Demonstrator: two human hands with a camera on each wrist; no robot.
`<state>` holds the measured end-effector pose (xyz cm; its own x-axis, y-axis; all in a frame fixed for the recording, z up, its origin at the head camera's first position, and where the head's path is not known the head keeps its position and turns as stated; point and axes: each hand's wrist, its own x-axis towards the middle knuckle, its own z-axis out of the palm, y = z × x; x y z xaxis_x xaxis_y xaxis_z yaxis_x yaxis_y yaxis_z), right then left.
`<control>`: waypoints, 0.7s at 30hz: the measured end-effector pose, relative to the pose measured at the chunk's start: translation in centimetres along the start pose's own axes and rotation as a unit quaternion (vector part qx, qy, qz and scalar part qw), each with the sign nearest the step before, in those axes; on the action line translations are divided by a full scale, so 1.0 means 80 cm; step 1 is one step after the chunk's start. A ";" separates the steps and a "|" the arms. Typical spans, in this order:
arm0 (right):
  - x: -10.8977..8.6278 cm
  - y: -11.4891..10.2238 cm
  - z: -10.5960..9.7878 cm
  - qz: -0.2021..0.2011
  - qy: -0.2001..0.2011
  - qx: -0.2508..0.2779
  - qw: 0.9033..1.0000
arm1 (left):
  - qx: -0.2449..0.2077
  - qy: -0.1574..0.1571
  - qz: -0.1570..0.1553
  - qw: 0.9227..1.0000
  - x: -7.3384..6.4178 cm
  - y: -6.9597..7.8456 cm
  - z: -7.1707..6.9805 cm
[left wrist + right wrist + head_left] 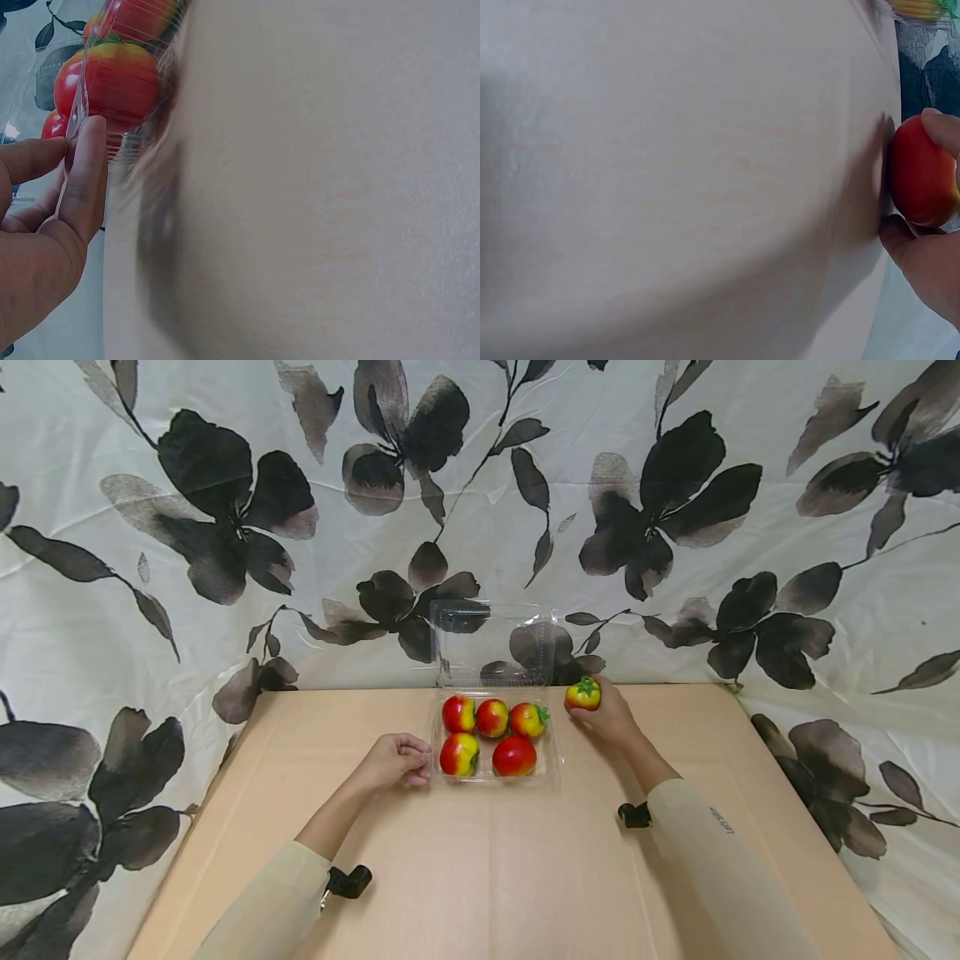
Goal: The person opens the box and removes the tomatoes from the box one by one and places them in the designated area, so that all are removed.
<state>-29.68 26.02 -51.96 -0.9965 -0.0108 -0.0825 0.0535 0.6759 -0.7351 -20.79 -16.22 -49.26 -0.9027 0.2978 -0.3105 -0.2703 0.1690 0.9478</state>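
Observation:
A clear plastic clamshell box (pixel 557 758) lies on the table with several red-and-yellow tomatoes (pixel 492 717) inside, three in the back row and two in front. Its transparent lid (pixel 491 647) is raised at the back. At the box's left side, my left hand (pixel 393 762) pinches the rim between thumb and fingers; the left wrist view shows a tomato (pixel 120 86) just behind the plastic wall. To the right of the box, my right hand (pixel 611 714) grips another tomato (pixel 582 694) with a green top. In the right wrist view, thumb and fingers curl around this tomato's red side (pixel 921 172).
The tan tabletop (pixel 480 877) extends in front of the box and to both sides. Behind its back edge hangs a white cloth (pixel 525 552) with dark flowers. Small black devices (pixel 348 882) are worn at both wrists, by the beige sleeves (pixel 270 897).

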 end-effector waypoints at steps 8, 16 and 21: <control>-0.002 -0.004 -0.001 -0.001 -0.004 0.005 1.000 | -0.007 -0.006 0.009 1.000 -0.003 0.000 -0.001; 0.001 0.000 -0.001 -0.004 -0.007 0.012 1.000 | 0.000 0.000 0.000 1.000 -0.002 0.000 0.001; 0.002 0.002 -0.003 -0.004 -0.007 0.012 1.000 | 0.005 0.005 -0.004 1.000 -0.001 0.001 0.001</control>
<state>-29.84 26.26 -51.91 -0.9959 -0.0272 -0.0859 0.0469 0.6580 -0.7516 -20.71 -16.20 -49.14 -0.9040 0.2873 -0.3165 -0.2736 0.1799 0.9449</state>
